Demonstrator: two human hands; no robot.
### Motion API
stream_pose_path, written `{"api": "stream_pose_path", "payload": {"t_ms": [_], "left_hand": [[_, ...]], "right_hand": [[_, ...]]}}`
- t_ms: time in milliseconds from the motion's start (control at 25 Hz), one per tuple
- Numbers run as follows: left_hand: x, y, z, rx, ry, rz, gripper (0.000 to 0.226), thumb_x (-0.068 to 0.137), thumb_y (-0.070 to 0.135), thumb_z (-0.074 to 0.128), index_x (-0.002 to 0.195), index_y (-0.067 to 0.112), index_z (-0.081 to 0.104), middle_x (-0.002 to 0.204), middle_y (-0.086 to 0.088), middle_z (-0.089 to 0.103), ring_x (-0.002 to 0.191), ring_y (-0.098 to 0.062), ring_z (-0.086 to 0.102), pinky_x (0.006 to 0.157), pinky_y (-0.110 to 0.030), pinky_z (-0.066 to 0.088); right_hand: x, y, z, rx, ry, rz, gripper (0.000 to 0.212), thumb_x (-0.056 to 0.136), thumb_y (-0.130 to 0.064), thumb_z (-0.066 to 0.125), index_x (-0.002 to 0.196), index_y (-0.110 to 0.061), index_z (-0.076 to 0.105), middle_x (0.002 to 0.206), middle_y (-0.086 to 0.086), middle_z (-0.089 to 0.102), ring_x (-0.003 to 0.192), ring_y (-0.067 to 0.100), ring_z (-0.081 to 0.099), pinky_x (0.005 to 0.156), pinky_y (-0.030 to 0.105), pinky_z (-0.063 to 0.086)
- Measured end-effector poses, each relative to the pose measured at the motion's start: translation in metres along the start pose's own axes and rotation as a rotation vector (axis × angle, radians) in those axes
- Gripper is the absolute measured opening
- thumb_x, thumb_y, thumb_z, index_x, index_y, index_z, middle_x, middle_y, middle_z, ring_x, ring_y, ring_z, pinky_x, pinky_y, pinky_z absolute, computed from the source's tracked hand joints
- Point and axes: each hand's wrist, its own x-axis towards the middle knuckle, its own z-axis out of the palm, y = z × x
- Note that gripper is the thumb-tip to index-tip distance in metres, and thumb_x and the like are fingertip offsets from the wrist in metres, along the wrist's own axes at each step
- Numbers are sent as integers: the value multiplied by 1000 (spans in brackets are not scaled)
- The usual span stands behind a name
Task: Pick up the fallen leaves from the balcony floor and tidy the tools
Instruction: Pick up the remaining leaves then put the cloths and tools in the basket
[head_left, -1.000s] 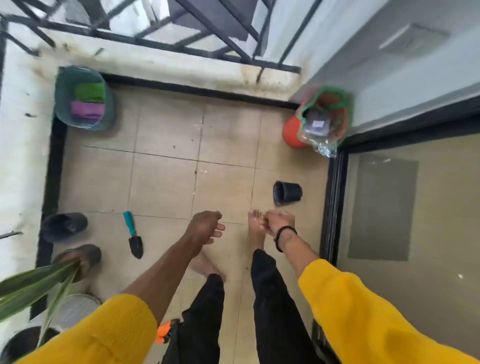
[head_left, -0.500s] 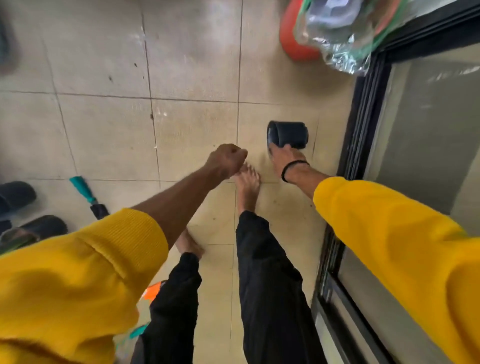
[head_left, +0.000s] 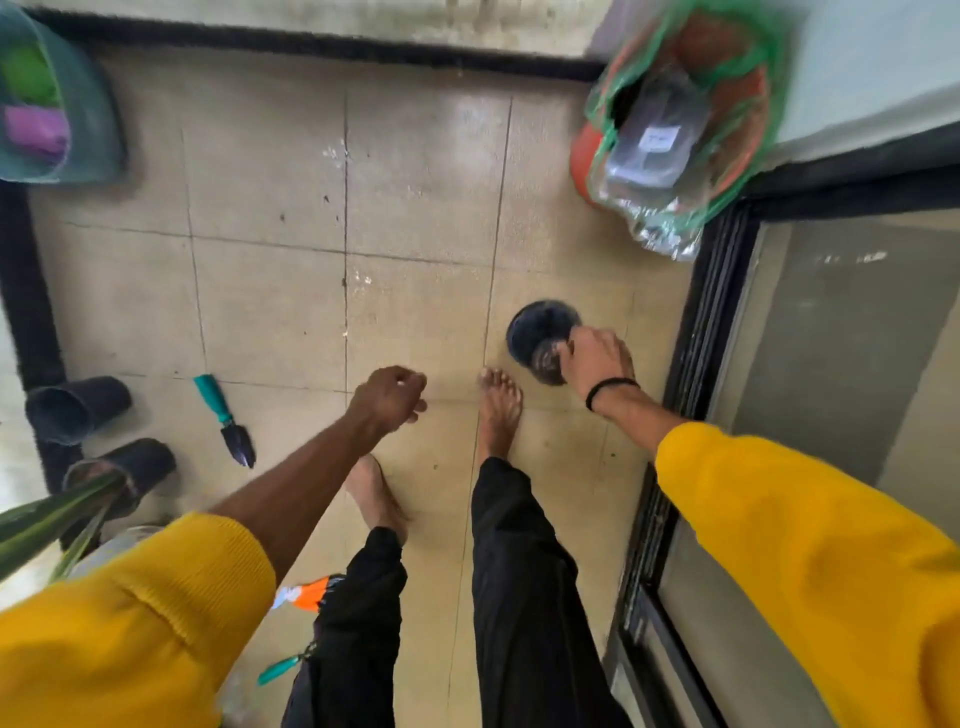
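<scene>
My right hand (head_left: 597, 358) grips the rim of a small black plastic pot (head_left: 537, 335) and holds it above the tiled floor near the sliding door, its mouth turned toward me. My left hand (head_left: 389, 397) hangs over the floor in front of my feet, fingers curled, holding nothing that I can see. A hand trowel (head_left: 226, 421) with a teal handle and dark blade lies on the tiles at the left. No loose leaves show on the floor.
Two black pots (head_left: 78, 408) (head_left: 130, 467) lie on their sides at the left wall, behind a plant's long green leaves (head_left: 47, 519). A teal basket (head_left: 57, 114) stands far left. An orange pot in a plastic bag (head_left: 675, 130) sits by the door frame (head_left: 711, 312). My bare feet stand mid-floor.
My right hand took the black pot off the floor and lifted it, turning its mouth up toward me. The view swung back up over the balcony. My left hand stayed curled.
</scene>
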Motion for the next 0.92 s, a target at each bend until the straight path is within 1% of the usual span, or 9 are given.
{"api": "stream_pose_path", "payload": {"t_ms": [120,200,360,520,600,680,760,840,920], "left_hand": [[-65,23,-30,-105,38,4,32,102,35,52,118,10,64,97,-12,76,79,-23,69,64,-27,45],[-114,40,-51,-186,47,3,31,102,35,52,118,11,64,99,-13,76,79,-23,69,61,-27,43],[-214,65,-98,-427,134,92,29,101,37,51,119,18,63,104,-10,73,80,-21,65,63,-27,45],[-282,41,-154,-762,141,88,20,97,43,54,106,29,65,114,-14,68,89,-21,62,73,-33,47],[-307,22,-183,-981,148,69,22,96,38,57,104,22,69,107,-16,68,83,-20,61,66,-28,49],[-334,-2,-213,-1150,139,68,25,98,29,59,109,12,73,95,-12,71,74,-20,64,53,-25,50],[-357,-35,-244,-1283,175,57,22,97,28,61,103,10,72,88,-11,71,71,-21,65,50,-24,51],[-373,-75,-273,-1449,198,40,15,97,26,60,95,13,68,81,-8,67,68,-21,64,50,-24,50],[-378,-112,-295,-1600,237,-6,11,97,25,59,94,16,65,79,-7,65,68,-21,63,50,-24,51]], "right_hand": [[-59,-30,-74,184,36,-63,9,87,-27,66,85,-19,66,86,9,71,83,31,66,69,34,54],[-105,-55,-128,296,37,-102,12,82,-19,69,73,-20,62,73,-2,68,72,21,65,65,30,53],[-191,-111,-222,370,18,-258,11,77,-15,68,73,-20,60,66,-8,66,64,8,64,63,28,53],[-272,-199,-297,312,44,-392,26,76,-19,72,79,-19,46,64,-3,59,59,11,56,55,24,42],[-300,-247,-317,263,33,-480,29,78,-20,73,85,-23,45,64,-5,61,60,3,58,54,19,41],[-320,-290,-322,242,-13,-538,33,79,-23,76,95,-28,48,66,-6,68,65,-1,64,60,19,50],[-334,-342,-318,208,-91,-582,30,79,-26,78,101,-29,57,70,-3,73,66,5,69,68,31,59],[-344,-397,-303,169,-200,-623,17,80,-25,78,94,-24,67,73,0,75,66,15,73,67,44,62],[-338,-441,-278,85,-279,-674,18,76,-35,77,90,-25,70,74,1,75,66,20,74,65,47,62]]}}
